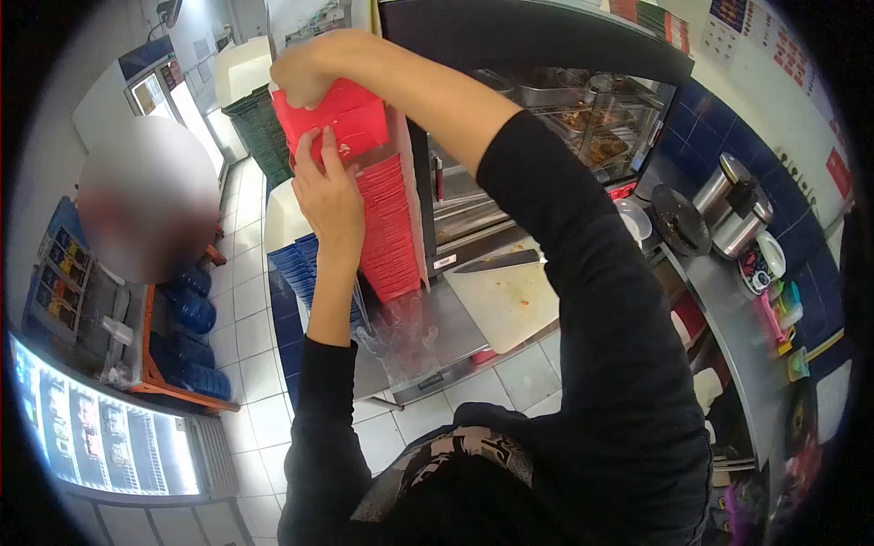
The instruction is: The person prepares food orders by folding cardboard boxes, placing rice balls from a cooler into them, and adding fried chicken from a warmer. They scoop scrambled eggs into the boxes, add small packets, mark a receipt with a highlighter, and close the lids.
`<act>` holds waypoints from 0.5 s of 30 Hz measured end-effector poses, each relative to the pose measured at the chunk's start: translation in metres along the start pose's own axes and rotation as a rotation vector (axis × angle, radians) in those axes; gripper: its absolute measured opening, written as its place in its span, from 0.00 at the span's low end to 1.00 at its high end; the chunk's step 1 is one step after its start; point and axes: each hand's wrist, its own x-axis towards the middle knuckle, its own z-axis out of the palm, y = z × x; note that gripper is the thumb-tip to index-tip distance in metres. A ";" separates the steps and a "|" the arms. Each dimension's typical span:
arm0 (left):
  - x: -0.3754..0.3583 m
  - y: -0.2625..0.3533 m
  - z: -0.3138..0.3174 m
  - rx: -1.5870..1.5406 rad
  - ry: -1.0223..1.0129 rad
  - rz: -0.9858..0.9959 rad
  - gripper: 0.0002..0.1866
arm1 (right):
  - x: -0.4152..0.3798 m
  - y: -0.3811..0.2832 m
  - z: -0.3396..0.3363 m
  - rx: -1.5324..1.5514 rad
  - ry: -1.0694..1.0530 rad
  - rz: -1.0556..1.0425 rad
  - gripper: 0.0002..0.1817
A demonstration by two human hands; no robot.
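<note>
A red carton (pixel 357 135) lies on top of a tall stack of nested red cartons (pixel 387 227). My right hand (pixel 312 71) reaches across from the right and is curled over the carton's far left edge; its fingertips are hidden. The fingers of my left hand (pixel 328 193) are stretched out and apart, their tips resting on the near face of the same carton. Beside the left forearm stands a stack of blue cartons (pixel 299 264). Further back is a stack of green cartons (pixel 258 132) with a white carton interior (pixel 244 71) on top.
Crumpled clear plastic (pixel 401 341) lies by the red stack's base. A knife (pixel 499 261) rests on a stained white cutting board (pixel 505 300). A glass-fronted food cabinet (pixel 592 127) stands behind. Another person is at the left, near blue water bottles (pixel 193 309).
</note>
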 end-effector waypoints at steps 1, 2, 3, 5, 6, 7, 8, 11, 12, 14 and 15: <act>-0.001 -0.001 0.003 -0.047 -0.002 -0.022 0.27 | 0.007 0.001 0.004 0.041 0.004 0.040 0.15; -0.003 -0.002 0.004 -0.096 -0.007 -0.043 0.28 | 0.014 -0.001 0.012 0.086 0.008 0.081 0.15; -0.005 -0.001 0.004 -0.145 -0.013 -0.063 0.28 | 0.021 -0.002 0.019 0.130 0.012 0.123 0.16; -0.006 0.009 -0.009 -0.017 0.048 -0.059 0.28 | 0.019 -0.011 0.022 0.142 -0.021 0.107 0.16; -0.005 0.011 -0.014 0.049 0.083 -0.060 0.29 | 0.016 -0.014 0.022 0.128 -0.021 0.084 0.15; -0.004 0.010 -0.016 0.068 0.083 -0.035 0.29 | 0.014 -0.018 0.022 0.116 -0.022 0.057 0.15; -0.003 0.006 -0.019 0.088 0.084 -0.010 0.29 | 0.011 -0.020 0.021 0.121 0.001 0.054 0.15; -0.013 -0.006 -0.016 0.064 0.047 0.014 0.28 | 0.010 -0.016 0.024 -0.017 -0.060 -0.031 0.16; -0.017 -0.008 -0.014 0.060 0.036 0.014 0.27 | 0.011 -0.015 0.027 0.035 -0.032 -0.004 0.16; -0.025 -0.010 -0.014 0.049 -0.049 -0.043 0.25 | 0.012 -0.006 0.032 0.121 0.122 0.024 0.17; -0.031 -0.011 -0.014 0.033 -0.120 -0.107 0.24 | 0.011 -0.002 0.033 0.157 0.243 0.028 0.17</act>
